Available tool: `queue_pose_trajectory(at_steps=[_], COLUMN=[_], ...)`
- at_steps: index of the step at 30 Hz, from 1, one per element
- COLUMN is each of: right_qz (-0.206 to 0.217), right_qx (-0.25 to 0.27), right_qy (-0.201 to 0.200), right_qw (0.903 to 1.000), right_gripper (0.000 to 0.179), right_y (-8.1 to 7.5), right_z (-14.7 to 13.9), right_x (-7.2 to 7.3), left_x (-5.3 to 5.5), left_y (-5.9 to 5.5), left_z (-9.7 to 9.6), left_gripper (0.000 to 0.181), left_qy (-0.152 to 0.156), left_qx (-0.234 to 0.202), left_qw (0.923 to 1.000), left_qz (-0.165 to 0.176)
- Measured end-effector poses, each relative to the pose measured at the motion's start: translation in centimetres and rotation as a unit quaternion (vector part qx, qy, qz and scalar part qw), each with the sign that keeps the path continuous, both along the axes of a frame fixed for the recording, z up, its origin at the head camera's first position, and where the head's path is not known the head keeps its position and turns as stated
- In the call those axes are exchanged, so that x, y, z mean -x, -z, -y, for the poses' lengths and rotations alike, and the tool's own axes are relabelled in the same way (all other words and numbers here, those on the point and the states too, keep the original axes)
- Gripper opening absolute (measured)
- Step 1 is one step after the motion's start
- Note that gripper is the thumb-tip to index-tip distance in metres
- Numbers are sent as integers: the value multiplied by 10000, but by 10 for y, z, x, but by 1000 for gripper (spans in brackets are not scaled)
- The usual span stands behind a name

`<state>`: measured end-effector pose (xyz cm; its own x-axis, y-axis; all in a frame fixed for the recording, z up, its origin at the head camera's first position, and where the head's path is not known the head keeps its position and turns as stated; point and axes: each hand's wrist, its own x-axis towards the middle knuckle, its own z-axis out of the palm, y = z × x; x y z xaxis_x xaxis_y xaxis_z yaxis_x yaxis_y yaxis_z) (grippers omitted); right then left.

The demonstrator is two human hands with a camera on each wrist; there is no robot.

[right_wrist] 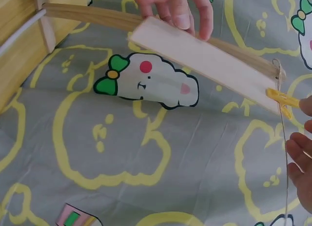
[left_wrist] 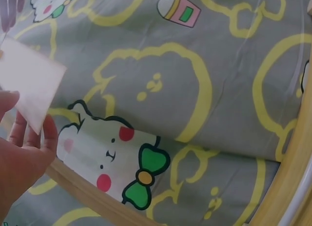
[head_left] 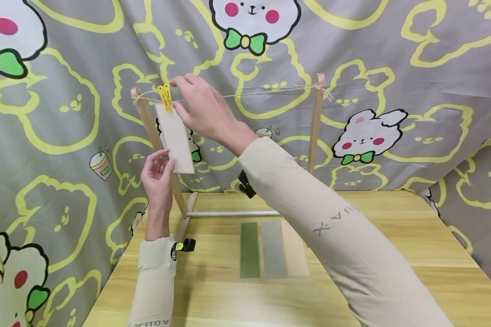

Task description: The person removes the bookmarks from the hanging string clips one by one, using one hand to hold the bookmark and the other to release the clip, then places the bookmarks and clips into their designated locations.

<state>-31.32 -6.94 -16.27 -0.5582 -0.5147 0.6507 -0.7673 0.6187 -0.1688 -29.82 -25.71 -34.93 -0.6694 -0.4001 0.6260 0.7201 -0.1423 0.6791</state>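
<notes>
A yellow clothespin (head_left: 165,97) is clipped at the top of a pale cream card strip (head_left: 175,138), up at the string (head_left: 266,92). My right hand (head_left: 204,106) is just right of the clothespin, its thumb and fingers apart; in the right wrist view a fingertip (right_wrist: 306,106) is right at the end of the clothespin's handle. Lower down, my left hand (head_left: 157,172) pinches the strip's left edge near the bottom, thumb in front and fingers behind. The left wrist view shows the same grip on the strip (left_wrist: 31,79).
The string runs between a left wooden post (head_left: 147,120) and a right wooden post (head_left: 316,122), joined low down by a white rod (head_left: 233,213). On the table (head_left: 212,299) lie a green strip (head_left: 249,250), a grey strip (head_left: 273,249) and a beige strip (head_left: 295,252). A patterned curtain (head_left: 393,54) hangs behind.
</notes>
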Motion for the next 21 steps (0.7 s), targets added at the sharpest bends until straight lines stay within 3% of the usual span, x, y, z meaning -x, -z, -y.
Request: queue_pose_trajectory(at_steps=[4, 12, 21], right_qz=[122, 606, 1207], right_qx=[-285, -481, -32], right_qy=[275, 446, 588], right_qw=[9991, 9960, 9909], right_gripper=[41, 38, 34], right_y=[-8, -15, -16], right_z=[11, 26, 40], right_x=[2, 9, 16], left_x=[-2, -8, -10], left_y=[0, -1, -3], left_z=[2, 2, 0], left_gripper=[29, 28, 29], left_qy=[78, 262, 407], left_qx=[-130, -97, 22], left_qw=[9999, 9996, 9992], left_qz=[63, 61, -12])
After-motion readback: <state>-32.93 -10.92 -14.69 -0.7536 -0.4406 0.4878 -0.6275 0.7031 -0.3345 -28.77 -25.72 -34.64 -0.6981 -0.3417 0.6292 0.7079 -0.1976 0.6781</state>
